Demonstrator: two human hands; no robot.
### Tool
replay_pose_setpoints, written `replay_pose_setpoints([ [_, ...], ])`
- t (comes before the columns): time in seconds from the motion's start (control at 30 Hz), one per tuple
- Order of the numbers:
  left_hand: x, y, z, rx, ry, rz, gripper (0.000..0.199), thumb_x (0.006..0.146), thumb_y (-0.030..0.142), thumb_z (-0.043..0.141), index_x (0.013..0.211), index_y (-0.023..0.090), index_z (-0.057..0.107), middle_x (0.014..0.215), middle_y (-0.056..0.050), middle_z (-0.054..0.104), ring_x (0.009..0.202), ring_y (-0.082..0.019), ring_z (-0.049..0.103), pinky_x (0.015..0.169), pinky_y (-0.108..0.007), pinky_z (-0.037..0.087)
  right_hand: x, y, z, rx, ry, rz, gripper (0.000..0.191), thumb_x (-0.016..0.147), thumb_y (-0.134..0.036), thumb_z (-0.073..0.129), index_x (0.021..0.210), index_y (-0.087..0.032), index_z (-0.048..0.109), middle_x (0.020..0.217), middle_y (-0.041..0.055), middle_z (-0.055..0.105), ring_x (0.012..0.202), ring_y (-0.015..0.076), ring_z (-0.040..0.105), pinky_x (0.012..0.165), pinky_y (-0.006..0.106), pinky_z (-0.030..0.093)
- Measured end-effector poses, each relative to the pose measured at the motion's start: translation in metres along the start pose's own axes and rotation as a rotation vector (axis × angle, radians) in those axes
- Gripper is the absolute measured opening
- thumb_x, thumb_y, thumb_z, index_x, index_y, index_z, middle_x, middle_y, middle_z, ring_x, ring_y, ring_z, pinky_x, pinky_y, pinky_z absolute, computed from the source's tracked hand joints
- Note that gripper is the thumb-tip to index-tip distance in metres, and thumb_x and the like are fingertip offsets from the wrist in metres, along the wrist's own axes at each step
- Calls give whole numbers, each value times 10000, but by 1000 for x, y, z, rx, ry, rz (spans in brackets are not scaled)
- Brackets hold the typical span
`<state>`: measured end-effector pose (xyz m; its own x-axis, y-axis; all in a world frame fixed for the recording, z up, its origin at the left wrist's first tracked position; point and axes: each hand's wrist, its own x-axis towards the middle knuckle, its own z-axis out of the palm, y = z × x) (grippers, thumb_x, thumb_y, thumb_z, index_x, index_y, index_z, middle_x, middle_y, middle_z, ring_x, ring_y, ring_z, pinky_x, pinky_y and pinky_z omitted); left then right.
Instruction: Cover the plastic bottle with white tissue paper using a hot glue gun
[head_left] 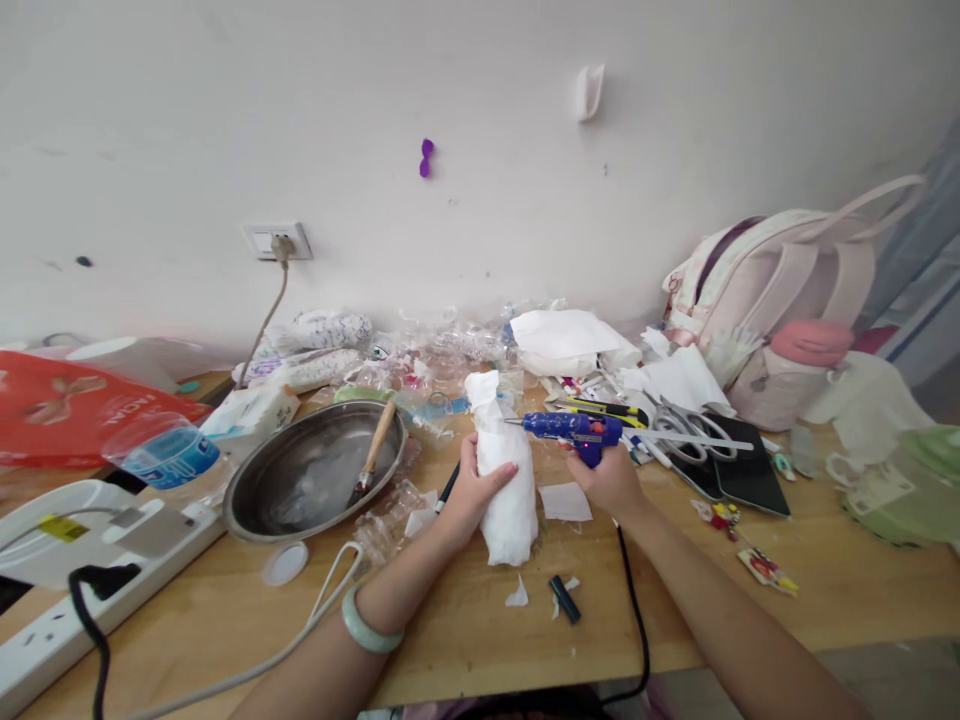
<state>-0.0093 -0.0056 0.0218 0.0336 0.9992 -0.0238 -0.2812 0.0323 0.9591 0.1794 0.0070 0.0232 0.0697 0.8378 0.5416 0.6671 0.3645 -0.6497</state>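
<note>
My left hand [482, 492] is wrapped round a bottle-shaped thing covered in white paper [512, 510], which stands on the wooden table with a narrower neck at its top. In my right hand [606, 482] is a blue glue gun [574, 427], its fingers closed round the handle. The nozzle points left, at or very near the neck of the wrapped thing; I cannot tell whether they touch. A clear glue stick [701, 440] sticks out of the gun's back. A white paper piece [565, 502] lies just behind, between both hands.
A metal basin [307, 470] with a wooden-handled brush [375, 450] stands at left, near a power strip [142, 560]. Scissors [691, 432] and a dark tablet-like slab [750, 475] lie at right. The gun's black cord [634, 600] runs off the front edge. A pink backpack [765, 270] leans on the wall.
</note>
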Motion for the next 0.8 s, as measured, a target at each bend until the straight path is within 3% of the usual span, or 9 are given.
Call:
replay_pose_setpoints([
  [0.13, 0, 1, 1, -10, 19, -6, 562, 557, 367, 755, 998, 216, 441, 971, -37, 589, 955, -227, 559, 827, -343, 450, 0, -2, -1, 6, -55, 7, 280, 712, -419, 559, 568, -180, 560, 512, 24, 592, 494, 157, 555, 511, 245, 440],
  [0.27, 0, 2, 2, -24, 24, -7, 544, 565, 361, 750, 989, 215, 442, 954, -32, 589, 928, -216, 560, 801, -323, 461, 1, -3, -1, 4, -16, 33, 324, 696, -470, 591, 597, -161, 578, 556, 43, 623, 522, 164, 575, 545, 256, 456],
  [0.57, -2, 2, 2, -2, 0, 10, 534, 584, 361, 739, 999, 212, 437, 967, -34, 581, 942, -218, 560, 816, -335, 455, -1, -4, 0, -44, 20, 23, 203, 622, -329, 510, 480, -186, 496, 423, -2, 503, 402, 126, 461, 444, 236, 386],
  [0.8, -1, 2, 1, -14, 1, -1, 540, 585, 359, 744, 1012, 211, 447, 991, -46, 589, 977, -231, 560, 828, -331, 451, 1, 0, -1, -24, 23, 9, 207, 665, -367, 517, 621, -179, 593, 554, 32, 604, 530, 177, 566, 568, 273, 467],
])
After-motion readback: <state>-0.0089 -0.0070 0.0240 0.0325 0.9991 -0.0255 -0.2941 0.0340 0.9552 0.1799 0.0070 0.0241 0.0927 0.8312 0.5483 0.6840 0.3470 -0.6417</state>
